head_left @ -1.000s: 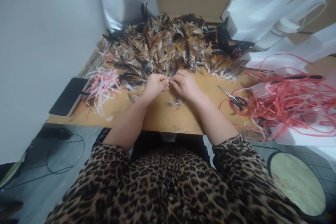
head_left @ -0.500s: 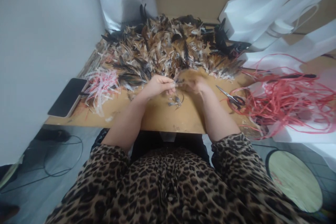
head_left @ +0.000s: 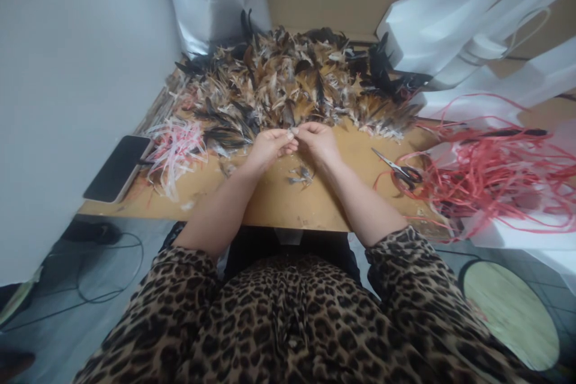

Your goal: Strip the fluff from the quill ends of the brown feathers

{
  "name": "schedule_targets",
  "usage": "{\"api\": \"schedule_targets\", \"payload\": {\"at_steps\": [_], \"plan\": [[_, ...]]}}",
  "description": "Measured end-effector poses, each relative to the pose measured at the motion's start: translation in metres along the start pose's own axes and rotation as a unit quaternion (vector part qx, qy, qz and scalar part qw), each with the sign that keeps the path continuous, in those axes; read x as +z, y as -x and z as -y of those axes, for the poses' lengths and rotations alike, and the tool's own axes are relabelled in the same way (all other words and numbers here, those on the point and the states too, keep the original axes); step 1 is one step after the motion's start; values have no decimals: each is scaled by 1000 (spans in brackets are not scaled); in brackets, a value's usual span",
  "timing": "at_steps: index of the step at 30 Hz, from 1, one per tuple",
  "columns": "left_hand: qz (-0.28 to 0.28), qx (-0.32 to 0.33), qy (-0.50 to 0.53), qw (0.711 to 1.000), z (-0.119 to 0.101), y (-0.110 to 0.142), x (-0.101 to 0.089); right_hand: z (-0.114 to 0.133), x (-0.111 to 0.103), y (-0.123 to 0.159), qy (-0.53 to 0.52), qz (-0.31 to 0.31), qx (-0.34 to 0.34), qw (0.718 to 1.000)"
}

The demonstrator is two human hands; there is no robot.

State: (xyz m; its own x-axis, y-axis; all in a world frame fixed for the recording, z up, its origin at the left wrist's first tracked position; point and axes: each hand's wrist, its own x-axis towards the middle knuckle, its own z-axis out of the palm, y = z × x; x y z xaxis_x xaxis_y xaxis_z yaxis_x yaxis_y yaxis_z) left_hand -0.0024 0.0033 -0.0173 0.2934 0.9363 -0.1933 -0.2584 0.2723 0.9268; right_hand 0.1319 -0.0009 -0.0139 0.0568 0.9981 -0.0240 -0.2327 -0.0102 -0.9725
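Observation:
My left hand (head_left: 270, 147) and my right hand (head_left: 320, 141) meet above the table, in front of a big heap of brown, black and white feathers (head_left: 288, 81). Thumbs and fingertips of both are pinched together on the pale base of a feather (head_left: 292, 131). Its upper part blends into the heap behind, so I cannot make out its full length. Just below my fingers, a few small grey feather bits (head_left: 300, 176) lie on the brown tabletop (head_left: 288, 207).
Black-handled scissors (head_left: 402, 173) lie right of my hands, beside a tangle of red plastic strips (head_left: 499, 174). To the left are a pile of pink and white strips (head_left: 175, 147) and a phone (head_left: 117, 169). A silver bag (head_left: 220, 6) stands behind the feathers.
My right hand, blurred with brown feathers in it a moment ago, has come in leftward against my left hand. Its fingers now pinch beside the left ones. The left hand has hardly moved.

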Motion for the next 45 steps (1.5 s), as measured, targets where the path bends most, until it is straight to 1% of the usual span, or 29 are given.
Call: {"api": "schedule_targets", "payload": {"at_steps": [4, 6, 9, 12, 14, 16, 17, 18, 20, 22, 23, 24, 26, 28, 31, 34, 37, 39, 41, 45], "plan": [[11, 0, -16, 1000, -5, 4, 2, -1, -5, -3, 37, 1, -14, 999], [20, 0, -42, 999, -9, 6, 1, 1, -8, -4, 56, -7, -20, 998], [21, 3, -130, 991, -16, 9, -3, 6, -12, -5, 81, -28, -15, 996], [12, 5, -206, 978, -22, 12, -9, 11, -16, -5, 78, -34, 9, 996], [47, 10, -210, 976, -25, 14, -12, 12, -17, -6, 62, -34, 25, 997], [75, 38, -183, 980, -26, 15, -15, 12, -18, -7, 43, -32, 36, 998], [73, 59, -168, 981, -27, 15, -16, 11, -17, -7, 33, -30, 41, 998], [56, 82, -156, 983, -27, 15, -16, 10, -17, -7, 22, -25, 45, 998], [-1, 127, -145, 981, -26, 12, -17, 9, -16, -8, -2, -9, 58, 998], [-52, 157, -146, 975, -25, 8, -18, 9, -14, -7, -27, 9, 75, 997], [-62, 167, -150, 972, -24, 7, -18, 10, -14, -7, -39, 18, 82, 996], [-59, 175, -156, 970, -24, 6, -18, 11, -14, -6, -51, 28, 89, 994], [-29, 195, -174, 965, -23, 6, -17, 13, -14, -5, -72, 50, 102, 991], [3, 235, -205, 950, -23, 7, -15, 14, -14, -4, -84, 73, 110, 988], [24, 305, -272, 912, -20, 9, -11, 11, -14, -4, -74, 77, 105, 989], [18, 345, -334, 877, -15, 9, -8, 5, -12, -5, -48, 58, 95, 993], [-1, 378, -384, 842, -10, 6, -9, 0, -12, -5, -41, 81, 102, 991], [-4, 401, -404, 822, -8, 5, -9, -1, -13, -5, -45, 103, 108, 988], [-1, 413, -415, 810, -6, 4, -10, -1, -15, -5, -45, 105, 109, 987], [-12, 407, -432, 805, -5, 4, -9, -1, -15, -6, -43, 94, 114, 988]]}}
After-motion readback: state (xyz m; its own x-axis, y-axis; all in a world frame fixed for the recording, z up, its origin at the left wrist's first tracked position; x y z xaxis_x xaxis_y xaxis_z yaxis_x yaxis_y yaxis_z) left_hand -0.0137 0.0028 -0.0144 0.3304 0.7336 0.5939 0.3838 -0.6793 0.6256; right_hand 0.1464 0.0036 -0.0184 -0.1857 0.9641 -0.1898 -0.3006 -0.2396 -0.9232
